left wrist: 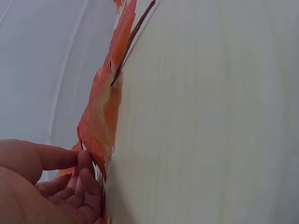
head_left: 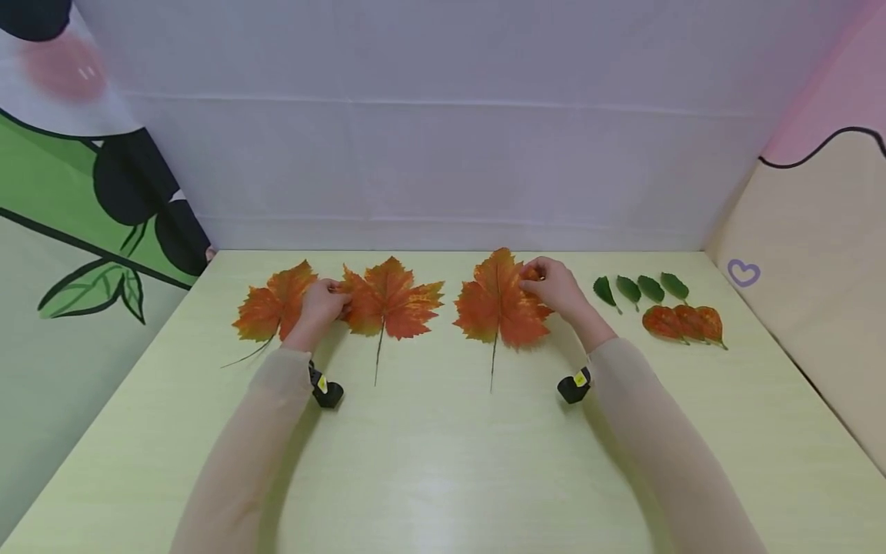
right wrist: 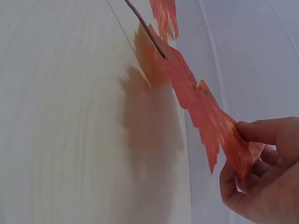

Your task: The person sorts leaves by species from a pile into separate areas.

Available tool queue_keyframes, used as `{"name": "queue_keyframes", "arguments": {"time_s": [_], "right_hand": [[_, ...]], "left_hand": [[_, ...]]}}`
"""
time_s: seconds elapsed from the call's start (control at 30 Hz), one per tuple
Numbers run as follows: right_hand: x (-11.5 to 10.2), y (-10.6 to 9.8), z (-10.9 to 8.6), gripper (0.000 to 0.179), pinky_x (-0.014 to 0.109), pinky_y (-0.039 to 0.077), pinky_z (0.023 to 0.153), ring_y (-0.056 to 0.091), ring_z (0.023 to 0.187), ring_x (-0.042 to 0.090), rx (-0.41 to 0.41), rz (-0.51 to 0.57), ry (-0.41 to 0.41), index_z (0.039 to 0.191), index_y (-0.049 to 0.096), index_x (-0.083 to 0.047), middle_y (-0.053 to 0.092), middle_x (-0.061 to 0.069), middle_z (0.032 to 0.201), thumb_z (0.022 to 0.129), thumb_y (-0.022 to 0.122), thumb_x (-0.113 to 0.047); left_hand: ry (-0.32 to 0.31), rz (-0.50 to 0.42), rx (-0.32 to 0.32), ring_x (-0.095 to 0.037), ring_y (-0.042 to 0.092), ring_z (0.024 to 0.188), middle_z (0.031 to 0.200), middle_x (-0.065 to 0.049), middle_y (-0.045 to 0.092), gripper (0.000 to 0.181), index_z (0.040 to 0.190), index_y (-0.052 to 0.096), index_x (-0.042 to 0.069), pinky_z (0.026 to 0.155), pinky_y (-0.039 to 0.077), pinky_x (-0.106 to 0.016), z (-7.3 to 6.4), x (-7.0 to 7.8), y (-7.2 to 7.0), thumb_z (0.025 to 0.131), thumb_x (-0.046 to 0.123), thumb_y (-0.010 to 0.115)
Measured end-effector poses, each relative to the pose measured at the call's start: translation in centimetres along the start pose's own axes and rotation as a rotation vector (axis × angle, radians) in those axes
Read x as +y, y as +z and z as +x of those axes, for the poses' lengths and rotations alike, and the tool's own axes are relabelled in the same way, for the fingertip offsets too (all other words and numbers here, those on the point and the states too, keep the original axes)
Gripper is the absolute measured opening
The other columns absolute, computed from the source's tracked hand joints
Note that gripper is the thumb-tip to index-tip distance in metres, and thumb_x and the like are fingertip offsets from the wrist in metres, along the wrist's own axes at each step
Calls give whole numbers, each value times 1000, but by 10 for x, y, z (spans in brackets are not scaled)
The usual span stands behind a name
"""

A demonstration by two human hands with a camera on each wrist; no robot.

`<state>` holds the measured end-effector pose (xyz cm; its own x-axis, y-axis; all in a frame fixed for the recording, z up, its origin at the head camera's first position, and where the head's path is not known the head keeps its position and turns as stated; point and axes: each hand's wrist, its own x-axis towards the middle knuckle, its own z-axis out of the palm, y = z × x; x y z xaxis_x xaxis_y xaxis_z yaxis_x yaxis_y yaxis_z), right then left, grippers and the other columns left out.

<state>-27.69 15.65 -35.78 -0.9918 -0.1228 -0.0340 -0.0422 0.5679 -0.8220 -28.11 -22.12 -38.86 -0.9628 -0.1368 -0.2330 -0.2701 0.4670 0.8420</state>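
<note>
Three orange-red artificial maple leaves with thin stems lie in a row at the back of the table. My left hand (head_left: 322, 305) pinches the left edge of the middle maple leaf (head_left: 389, 302) between thumb and fingertips; this leaf (left wrist: 97, 123) rests close over the table. The left maple leaf (head_left: 260, 312) is partly behind that same hand. With thumb and fingers, my right hand (head_left: 556, 288) grips the right edge of the right maple leaf (head_left: 494, 298). In the right wrist view this leaf (right wrist: 198, 105) is tilted, its gripped side raised above its shadow.
Several small green leaves (head_left: 628, 289) lie in a row at the back right. Below them, three reddish-orange oval leaves (head_left: 663, 323) overlap. A pale curtain (head_left: 443, 169) stands behind the table (head_left: 429, 446), with printed panels at both sides. A black wrist device (head_left: 328, 394) hangs under each forearm.
</note>
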Motion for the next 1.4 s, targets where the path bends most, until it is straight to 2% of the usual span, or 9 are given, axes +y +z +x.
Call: {"name": "queue_keyframes", "arguments": {"time_s": [0.17,0.4,0.57,0.77,0.93,1.07,1.17,1.3,1.4], "right_hand": [[2,2,16,27,24,47,65,58,81,21,4,15,46,111,53,1,53,14,101,88,59,-10],[13,7,30,30,23,47,59,57,78,17,-43,22,119,116,52,0,53,16,106,88,59,-11],[19,11,35,33,27,45,66,56,85,23,-53,-65,107,116,51,-1,52,18,112,88,60,-14],[19,16,35,47,36,41,80,48,93,28,-22,-176,109,123,43,-1,51,18,112,85,63,-21],[13,19,31,56,41,40,86,45,97,31,18,-276,129,128,39,1,44,21,119,84,64,-24],[11,15,27,55,44,39,88,45,104,34,27,-346,130,128,42,1,40,23,123,84,63,-24],[11,8,23,51,44,39,90,45,107,35,24,-360,111,126,44,2,42,23,123,85,63,-22],[10,-5,17,46,45,39,92,47,109,36,4,-327,68,124,47,2,47,23,123,86,61,-18],[8,-14,11,41,44,40,89,50,106,35,-6,-308,30,122,50,2,52,21,119,88,58,-19]], "left_hand": [[-1,-9,-13,-17,53,78,114,-18,48,39,129,38,-3,67,46,-24,1,-1,0,93,10,47],[-13,-22,-27,-16,55,79,114,-18,48,41,132,36,-2,70,46,-26,0,1,0,94,12,47],[-17,-23,-11,-14,55,79,116,-17,48,41,132,37,-1,71,47,-26,0,1,0,94,12,47],[4,-11,-20,-18,57,83,115,-21,52,42,132,38,-3,74,48,-28,-2,1,-1,94,11,47],[-6,-15,-4,-16,57,74,104,-17,58,47,131,39,-3,67,46,-28,-6,3,-3,91,16,54],[-17,57,10,-22,58,78,109,-16,56,48,132,40,2,60,46,-33,-9,2,-11,90,20,53],[15,93,21,-30,57,89,117,-20,52,45,132,40,2,68,48,-38,-9,0,-19,92,20,49],[64,66,28,-35,52,100,120,-22,47,42,130,42,-3,85,45,-41,-10,3,-27,94,19,47],[92,70,17,-36,49,104,120,-21,46,39,127,45,-2,88,43,-44,-13,8,-31,95,20,47]]}}
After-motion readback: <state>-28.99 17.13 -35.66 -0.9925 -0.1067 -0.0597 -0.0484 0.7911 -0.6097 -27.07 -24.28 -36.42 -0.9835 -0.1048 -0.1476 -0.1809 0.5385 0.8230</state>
